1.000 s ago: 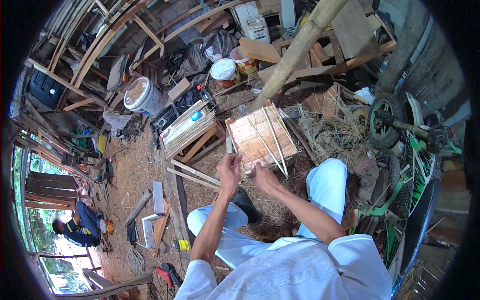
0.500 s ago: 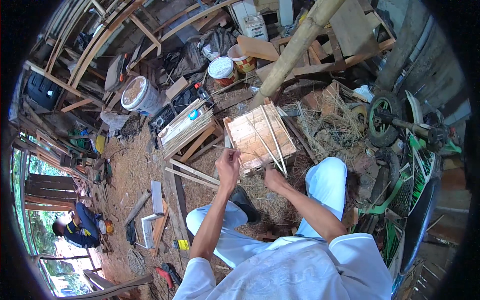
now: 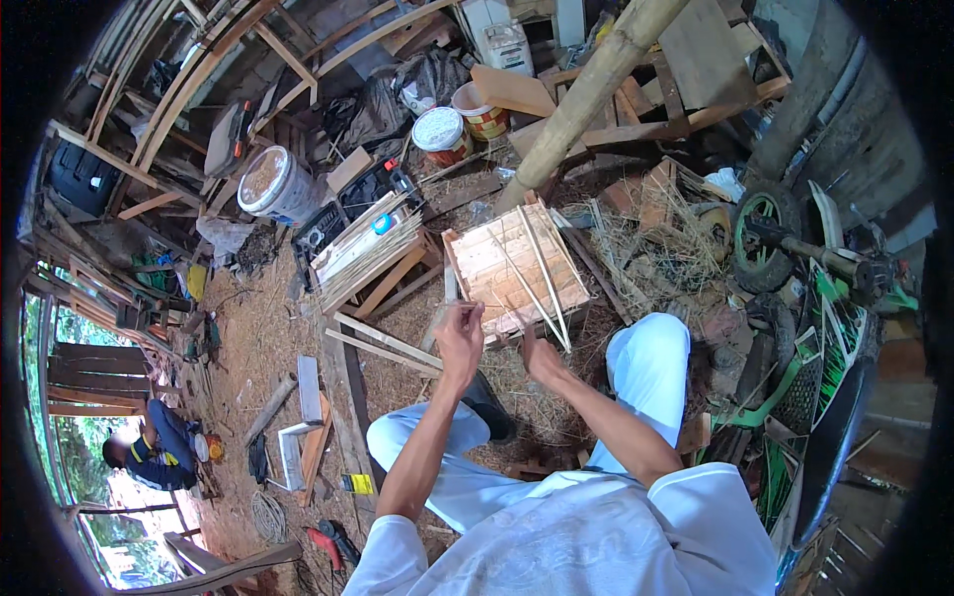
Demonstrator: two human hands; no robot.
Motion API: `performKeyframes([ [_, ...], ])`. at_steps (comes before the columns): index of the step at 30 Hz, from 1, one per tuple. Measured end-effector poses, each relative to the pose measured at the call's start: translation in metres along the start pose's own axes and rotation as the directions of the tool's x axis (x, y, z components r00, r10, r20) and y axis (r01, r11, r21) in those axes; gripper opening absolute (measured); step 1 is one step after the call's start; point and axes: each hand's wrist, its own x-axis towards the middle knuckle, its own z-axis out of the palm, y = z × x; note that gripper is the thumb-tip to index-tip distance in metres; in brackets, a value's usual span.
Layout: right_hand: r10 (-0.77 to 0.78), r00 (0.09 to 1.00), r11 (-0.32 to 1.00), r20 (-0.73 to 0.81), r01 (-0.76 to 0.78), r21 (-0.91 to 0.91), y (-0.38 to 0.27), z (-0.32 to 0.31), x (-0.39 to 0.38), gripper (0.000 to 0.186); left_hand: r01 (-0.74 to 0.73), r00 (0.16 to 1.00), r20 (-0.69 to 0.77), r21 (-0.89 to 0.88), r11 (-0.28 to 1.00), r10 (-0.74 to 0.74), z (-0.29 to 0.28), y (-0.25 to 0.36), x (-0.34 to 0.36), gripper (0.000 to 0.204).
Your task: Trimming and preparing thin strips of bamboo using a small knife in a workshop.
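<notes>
My left hand (image 3: 459, 340) is raised at the near left corner of a low wooden crate (image 3: 479, 260), its fingers pinched together. Whatever they hold is too thin to make out. To its right, my right hand (image 3: 543, 360) is closed at the crate's near edge. A blur at its fingertips hides what it grips. Slim pale wooden strips (image 3: 544, 270) lie slanting across the slatted top of the crate, close to both hands.
Left of the crate, a stack of thin wood strips (image 3: 350, 260) carries a blue tape measure (image 3: 382, 224). Paint buckets (image 3: 438, 134) stand behind. A bamboo pole (image 3: 586, 109) slants down beyond the crate. A wheel (image 3: 763, 236) lies right. Another person (image 3: 159, 447) sits far left.
My left hand has shifted slightly right and down. My right hand has moved a little, and its fingertips are now blurred. The crate and strips stay put.
</notes>
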Motion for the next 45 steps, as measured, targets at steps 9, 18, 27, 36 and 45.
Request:
performKeyframes([
  [9, 0.244, 0.97, 0.964, 0.009, -0.243, 0.112, 0.012, 0.005, 0.016, 0.039, 0.052, 0.998, 0.039, 0.032, 0.998, -0.054, 0.0, 0.006, 0.017, 0.013],
  [18, -0.15, 0.987, 0.982, -0.06, 0.156, 0.108, -0.087, -0.03, -0.016, 0.038, 0.039, 0.999, -0.019, 0.077, 0.996, -0.038, 0.0, 0.001, 0.01, 0.015],
  [27, -0.004, 0.997, 1.0, -0.071, 0.004, 0.0, 0.035, 0.034, 0.036, 0.035, 0.08, 0.997, 0.02, -0.043, 0.996, -0.079, 0.009, 0.008, 0.012, 0.018],
  [36, -0.003, 0.996, 0.994, -0.085, 0.013, 0.11, 0.003, 0.021, 0.027, 0.032, 0.068, 0.997, -0.036, 0.007, 0.998, -0.068, 0.0, -0.002, 0.015, 0.016],
  [45, -0.105, 0.994, 0.963, -0.004, 0.103, 0.249, -0.077, -0.025, -0.012, 0.026, 0.075, 0.991, -0.113, 0.052, 0.996, -0.069, -0.002, -0.008, 0.008, 0.017],
])
